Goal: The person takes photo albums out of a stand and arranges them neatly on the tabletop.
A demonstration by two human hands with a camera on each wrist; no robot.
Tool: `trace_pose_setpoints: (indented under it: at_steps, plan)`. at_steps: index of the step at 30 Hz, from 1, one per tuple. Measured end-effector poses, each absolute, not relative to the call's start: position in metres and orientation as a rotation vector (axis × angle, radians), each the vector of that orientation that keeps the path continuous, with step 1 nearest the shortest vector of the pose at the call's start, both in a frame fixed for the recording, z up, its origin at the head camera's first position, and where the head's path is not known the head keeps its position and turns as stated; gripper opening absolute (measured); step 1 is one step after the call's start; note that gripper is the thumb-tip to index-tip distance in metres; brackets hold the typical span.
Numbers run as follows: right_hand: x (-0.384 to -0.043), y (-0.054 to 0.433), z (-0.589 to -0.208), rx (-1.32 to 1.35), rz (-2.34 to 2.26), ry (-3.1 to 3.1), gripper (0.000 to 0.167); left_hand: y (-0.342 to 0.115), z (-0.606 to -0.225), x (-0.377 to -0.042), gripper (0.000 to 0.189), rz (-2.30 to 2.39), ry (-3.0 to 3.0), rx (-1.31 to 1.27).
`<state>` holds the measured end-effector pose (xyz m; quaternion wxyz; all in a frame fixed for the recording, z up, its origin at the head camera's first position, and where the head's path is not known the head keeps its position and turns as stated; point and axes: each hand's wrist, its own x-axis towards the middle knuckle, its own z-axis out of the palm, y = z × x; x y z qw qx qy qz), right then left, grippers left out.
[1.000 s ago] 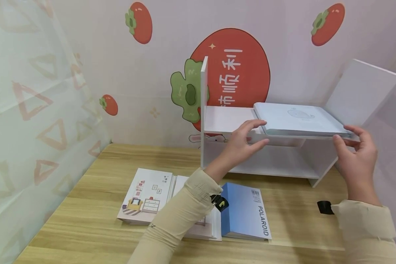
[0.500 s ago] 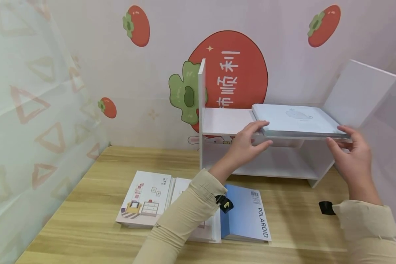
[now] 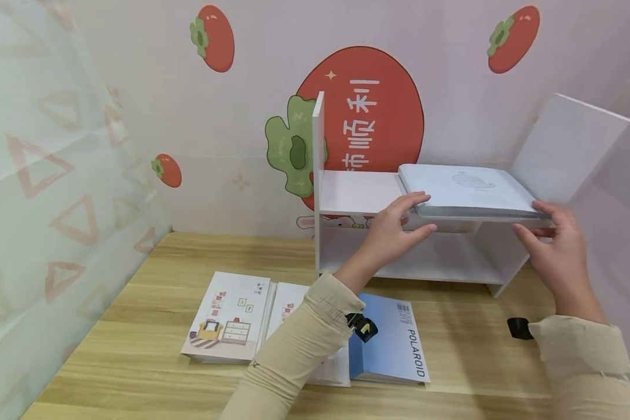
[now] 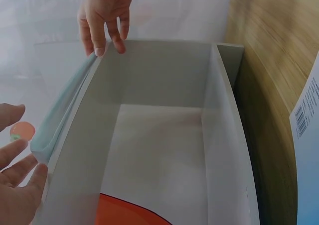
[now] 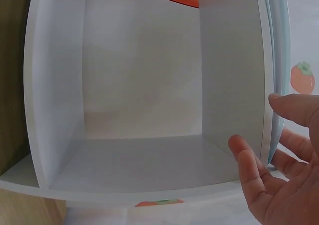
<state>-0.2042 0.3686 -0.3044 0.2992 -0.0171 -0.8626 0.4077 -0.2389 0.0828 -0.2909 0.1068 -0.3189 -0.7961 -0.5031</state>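
Note:
A thick book point(image 3: 467, 185) with a pale cover and a whale drawing lies flat on the upper board of a white desktop shelf point(image 3: 354, 192). At its front left corner, my left hand point(image 3: 391, 230) touches the edge with extended fingers, the thumb held apart below the board. My right hand point(image 3: 562, 245) is at the front right corner, fingertips against the book's side and thumb near the board's front edge. In the right wrist view, fingers point(image 5: 299, 145) lie beside the book's pale blue edge point(image 5: 276, 51), with others below the board. The book's rear side is hidden.
Two white books point(image 3: 228, 318) with a room drawing and a blue book point(image 3: 391, 338) marked POLAROID lie on the wooden table point(image 3: 136, 350) before the shelf. Its left side panel point(image 3: 318, 175) stands upright; the right panel point(image 3: 572, 146) rises behind the book.
My left hand has shifted slightly right against the book's corner, and my right hand slightly left. The book lies almost as before. The head view has drifted a little.

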Motion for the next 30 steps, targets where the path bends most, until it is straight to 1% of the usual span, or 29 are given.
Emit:
trace_pose_setpoints:
  at_steps: [11, 19, 25, 30]
  plan:
    - [-0.204, 0.37, -0.306, -0.147, 1.083, -2.216, 0.047, 0.082, -0.293, -0.231, 0.053, -1.524, -2.305, -0.952]
    - [-0.2, 0.368, -0.308, -0.177, 1.192, -2.108, 0.041, 0.079, -0.296, -0.224, 0.051, -1.532, -2.26, -0.946]
    - [-0.194, 0.367, -0.306, -0.157, 1.287, -2.052, 0.038, 0.081, -0.298, -0.218, 0.043, -1.6, -2.188, -0.872]
    - [-0.19, 0.367, -0.305, -0.178, 1.341, -2.03, 0.031, 0.082, -0.298, -0.216, 0.038, -1.64, -2.129, -0.82]
